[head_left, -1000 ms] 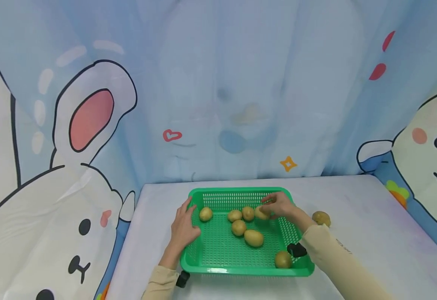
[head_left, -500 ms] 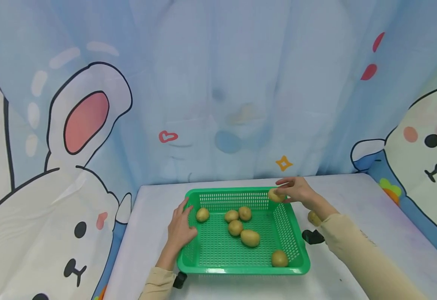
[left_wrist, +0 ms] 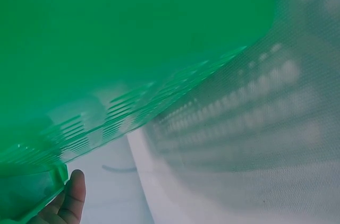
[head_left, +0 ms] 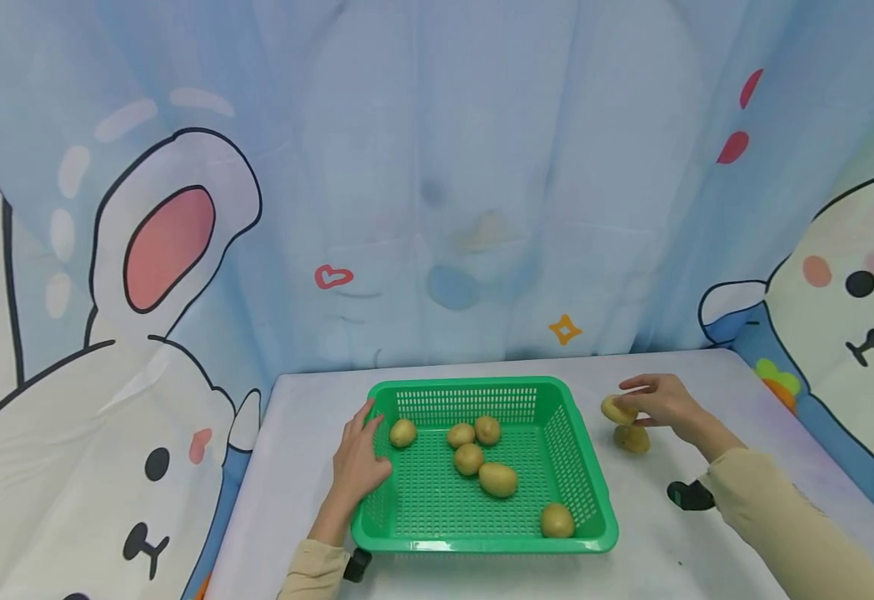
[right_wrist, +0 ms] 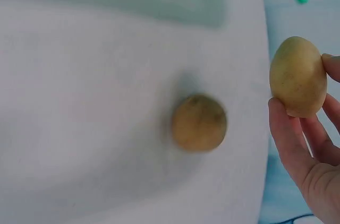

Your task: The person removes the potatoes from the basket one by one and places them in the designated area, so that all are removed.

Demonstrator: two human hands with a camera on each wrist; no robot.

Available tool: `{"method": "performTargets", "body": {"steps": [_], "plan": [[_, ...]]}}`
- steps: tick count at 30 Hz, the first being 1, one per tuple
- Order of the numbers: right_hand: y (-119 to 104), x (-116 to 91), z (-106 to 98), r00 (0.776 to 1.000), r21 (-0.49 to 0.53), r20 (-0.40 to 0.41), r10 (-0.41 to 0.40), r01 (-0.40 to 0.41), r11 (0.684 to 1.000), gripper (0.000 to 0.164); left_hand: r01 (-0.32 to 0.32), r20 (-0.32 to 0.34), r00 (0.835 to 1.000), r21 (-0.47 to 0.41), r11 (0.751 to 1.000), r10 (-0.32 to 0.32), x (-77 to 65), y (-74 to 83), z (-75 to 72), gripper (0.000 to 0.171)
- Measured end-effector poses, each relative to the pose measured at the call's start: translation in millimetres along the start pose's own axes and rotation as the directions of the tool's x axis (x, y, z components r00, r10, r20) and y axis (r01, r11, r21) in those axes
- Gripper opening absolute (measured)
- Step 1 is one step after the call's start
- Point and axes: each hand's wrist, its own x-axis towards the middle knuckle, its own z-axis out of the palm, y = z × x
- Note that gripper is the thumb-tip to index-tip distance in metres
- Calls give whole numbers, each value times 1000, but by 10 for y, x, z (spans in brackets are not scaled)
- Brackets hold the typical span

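In the head view, my right hand point(head_left: 665, 406) pinches a potato point(head_left: 618, 409) between thumb and fingers, right of the green plastic basket point(head_left: 481, 546). The wrist view shows this pale oval potato point(right_wrist: 298, 78) held off the table. Another potato point(head_left: 632, 439) lies on the table just below it, seen from above as a round potato point(right_wrist: 200, 123) in the right wrist view. My left hand point(head_left: 357, 467) holds the basket's left rim; its fingers point(left_wrist: 76, 195) show outside the rim in the left wrist view. Several potatoes lie inside the basket, including a larger oval potato point(head_left: 498, 480).
The basket stands on a white-covered table point(head_left: 676, 550). A light blue curtain point(head_left: 437, 183) with cartoon animals hangs behind and at both sides. One potato point(head_left: 557, 521) lies in the basket's near right corner.
My right hand has lifted a potato out of the basket and carried it right, past the rim, to above the potato on the table. My left hand stays at the left rim.
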Motion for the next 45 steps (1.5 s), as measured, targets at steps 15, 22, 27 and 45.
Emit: {"method": "performTargets", "body": {"steps": [15, 22, 27, 45], "plan": [[691, -83, -240, 989, 23, -7, 145, -144, 989, 67, 5, 6, 1000, -11, 1000, -5, -20, -9, -24, 71], [797, -85, -239, 986, 24, -23, 163, -163, 986, 66, 0, 4, 1000, -9, 1000, 0, -9, 17, -42, 70], [904, -106, -217, 982, 22, -30, 188, -188, 982, 63, 4, 8, 1000, -9, 1000, -4, -3, 19, -37, 71], [1059, -102, -115, 983, 35, 17, 182, -183, 983, 62, 9, 13, 1000, -16, 1000, -9, 0, 18, -33, 72]]}}
